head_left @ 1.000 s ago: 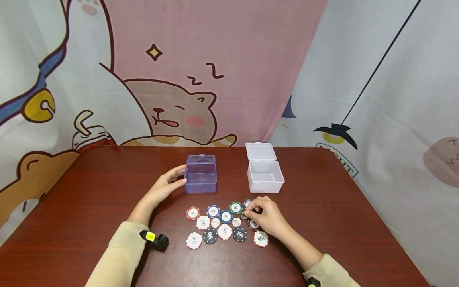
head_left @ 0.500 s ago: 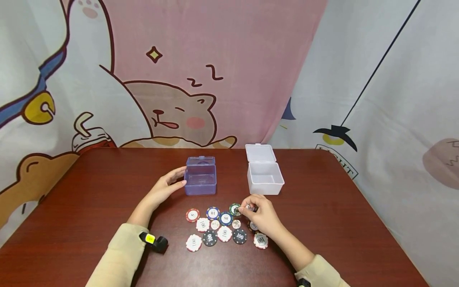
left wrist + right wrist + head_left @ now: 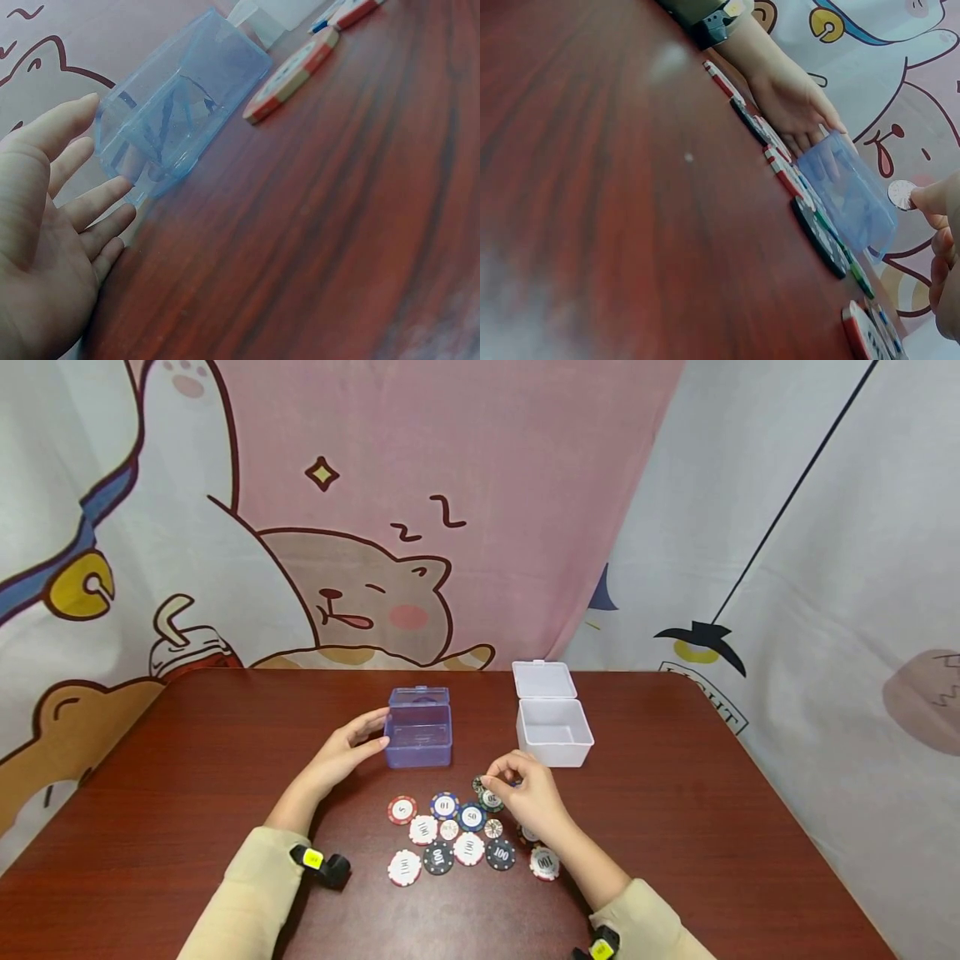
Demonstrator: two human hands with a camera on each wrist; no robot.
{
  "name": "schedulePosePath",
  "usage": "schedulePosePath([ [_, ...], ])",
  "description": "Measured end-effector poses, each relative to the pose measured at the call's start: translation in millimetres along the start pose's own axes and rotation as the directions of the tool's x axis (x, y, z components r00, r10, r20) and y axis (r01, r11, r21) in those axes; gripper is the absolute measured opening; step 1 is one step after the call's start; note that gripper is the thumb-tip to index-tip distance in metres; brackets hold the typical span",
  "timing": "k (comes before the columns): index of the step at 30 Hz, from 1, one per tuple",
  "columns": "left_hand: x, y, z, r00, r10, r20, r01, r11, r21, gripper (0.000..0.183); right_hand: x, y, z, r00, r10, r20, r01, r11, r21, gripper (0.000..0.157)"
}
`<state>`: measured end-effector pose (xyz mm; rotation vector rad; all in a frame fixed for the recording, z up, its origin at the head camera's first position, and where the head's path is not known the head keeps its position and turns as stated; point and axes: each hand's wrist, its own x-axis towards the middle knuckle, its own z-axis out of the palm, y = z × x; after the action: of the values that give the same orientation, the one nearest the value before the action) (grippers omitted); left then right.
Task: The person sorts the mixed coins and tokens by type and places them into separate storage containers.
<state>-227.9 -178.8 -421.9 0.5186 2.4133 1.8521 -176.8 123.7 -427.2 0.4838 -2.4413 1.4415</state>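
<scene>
My right hand (image 3: 527,793) pinches a small round coin (image 3: 901,194) between thumb and index finger, raised over the upper edge of the chips. Below it lies a green poker chip (image 3: 491,800), partly covered by the fingers. My left hand (image 3: 347,753) has its relaxed fingers at the left side of a see-through blue-purple box (image 3: 420,755), whose lid stands up at the back. In the left wrist view its fingertips overlap the wall of that box. Two more small coins, one a pale coin (image 3: 448,829), lie among the chips.
Right of the blue box stands a white box (image 3: 555,752), lid tipped back. Several poker chips lie flat in front, including a red chip (image 3: 402,810), a blue chip (image 3: 445,806) and a black chip (image 3: 500,853). A patterned cloth (image 3: 480,510) hangs behind the brown table (image 3: 675,777).
My right hand has lifted the coin from among the chips at the right and carried it left and away from me, toward the blue box. The left hand stays put.
</scene>
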Motion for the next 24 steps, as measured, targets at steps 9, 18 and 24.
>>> schedulePosePath([
  [9, 6.9, -24.9, -3.3, 1.000, 0.011, -0.014, -0.011, 1.000, 0.017, 0.056, 15, -6, 12.5, 0.999, 0.014, -0.030, -0.013, 1.000, 0.019, 0.017],
  [18, 5.3, -22.2, -1.9, 1.000, 0.005, -0.007, -0.005, 1.000, 0.000, 0.056, 26, -8, 22.7, 0.998, -0.004, -0.057, 0.006, 0.999, 0.039, 0.016],
  [24, 7.5, -27.4, -2.5, 1.000, 0.010, -0.017, -0.010, 1.000, -0.011, 0.056, 34, -13, 29.1, 0.996, 0.012, -0.088, -0.004, 0.997, 0.082, 0.013],
])
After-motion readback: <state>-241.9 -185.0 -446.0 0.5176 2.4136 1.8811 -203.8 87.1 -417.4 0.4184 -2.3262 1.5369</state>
